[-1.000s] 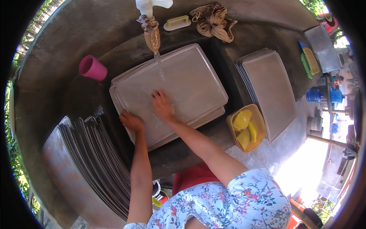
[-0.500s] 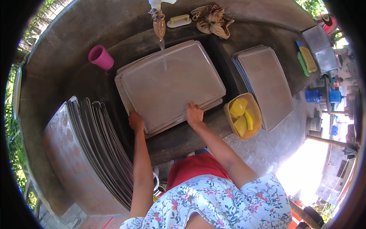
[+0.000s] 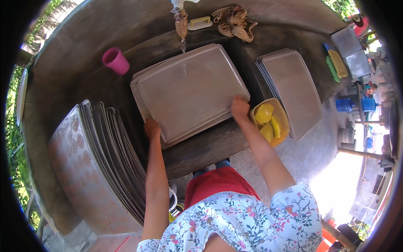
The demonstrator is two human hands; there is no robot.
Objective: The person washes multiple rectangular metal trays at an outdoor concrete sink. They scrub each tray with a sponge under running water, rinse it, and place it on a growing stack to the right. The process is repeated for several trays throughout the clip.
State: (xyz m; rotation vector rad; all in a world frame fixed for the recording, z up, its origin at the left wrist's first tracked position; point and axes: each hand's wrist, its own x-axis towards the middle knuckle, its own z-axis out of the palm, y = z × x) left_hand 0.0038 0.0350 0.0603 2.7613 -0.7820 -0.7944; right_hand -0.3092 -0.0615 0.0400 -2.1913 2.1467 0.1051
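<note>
A stack of flat grey metal baking trays [image 3: 191, 90] lies in the sink basin in front of me, with their edges slightly fanned at the left. Closed round the left edge near the front corner is my left hand [image 3: 152, 127], its fingertips partly hidden. My right hand [image 3: 240, 108], closed and a little blurred, grips the stack near its front right corner. Water runs from a tap [image 3: 181, 25] with a cloth-wrapped spout onto the back edge of the top tray.
Many trays [image 3: 113, 155] stand on edge at left; another stack [image 3: 294, 92] lies at right. Beside my right hand sits a yellowish tub [image 3: 285, 122] holding yellow sponges. A pink cup [image 3: 116, 61], a scrub brush [image 3: 200, 23] and a crumpled cloth [image 3: 236, 24] are along the back.
My right hand has slid right along the front edge to the corner. The stack's lower trays protrude less at the front right. My left hand stays at the left edge.
</note>
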